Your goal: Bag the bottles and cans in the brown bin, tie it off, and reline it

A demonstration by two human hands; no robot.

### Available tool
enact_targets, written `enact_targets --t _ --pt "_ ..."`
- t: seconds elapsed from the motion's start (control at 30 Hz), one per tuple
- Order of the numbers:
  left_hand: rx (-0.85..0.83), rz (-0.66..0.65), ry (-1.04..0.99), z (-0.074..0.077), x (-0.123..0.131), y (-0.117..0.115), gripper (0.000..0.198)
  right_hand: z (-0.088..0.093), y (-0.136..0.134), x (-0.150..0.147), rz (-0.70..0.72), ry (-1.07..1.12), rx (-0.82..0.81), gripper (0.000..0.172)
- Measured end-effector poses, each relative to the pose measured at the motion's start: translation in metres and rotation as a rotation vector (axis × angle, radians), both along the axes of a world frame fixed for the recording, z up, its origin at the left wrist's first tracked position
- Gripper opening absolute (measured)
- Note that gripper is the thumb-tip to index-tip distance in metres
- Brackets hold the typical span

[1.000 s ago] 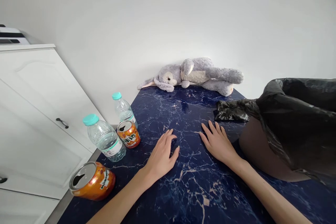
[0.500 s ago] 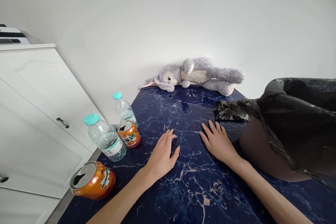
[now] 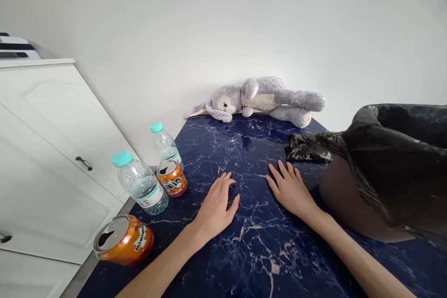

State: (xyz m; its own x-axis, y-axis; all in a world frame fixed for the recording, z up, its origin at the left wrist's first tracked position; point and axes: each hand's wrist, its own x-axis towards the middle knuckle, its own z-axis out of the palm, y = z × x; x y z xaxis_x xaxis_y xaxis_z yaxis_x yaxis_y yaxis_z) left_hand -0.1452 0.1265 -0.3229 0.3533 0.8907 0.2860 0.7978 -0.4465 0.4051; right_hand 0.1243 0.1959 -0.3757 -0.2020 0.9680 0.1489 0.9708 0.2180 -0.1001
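Note:
My left hand (image 3: 217,206) rests on the dark blue marbled table (image 3: 251,251), thumb apart from the fingers, holding nothing. My right hand (image 3: 291,191) lies flat with spread fingers, also free of any object. Left of my left hand stand two opened orange soda cans, a nearer one (image 3: 131,242) and a farther one (image 3: 172,179). Beside them are two clear water bottles with turquoise caps, the nearer bottle (image 3: 143,186) and the farther bottle (image 3: 165,144). To the right of my right hand is a brown bin (image 3: 344,195) lined with a black plastic bag (image 3: 394,163).
A grey plush rabbit (image 3: 263,100) lies on its side at the table's far end, against the white wall (image 3: 223,18). A knotted tail of the bag (image 3: 309,146) reaches onto the table. White cabinets (image 3: 52,149) with dark handles stand at the left.

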Motion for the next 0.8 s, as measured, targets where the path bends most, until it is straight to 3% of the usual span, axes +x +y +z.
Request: enact_targets --t 0.8 --pt "0.012 -0.01 0.015 -0.0017 -0.0005 0.0003 0.031 -0.0029 0.0004 -0.0011 -0.006 -0.003 0.019 0.068"
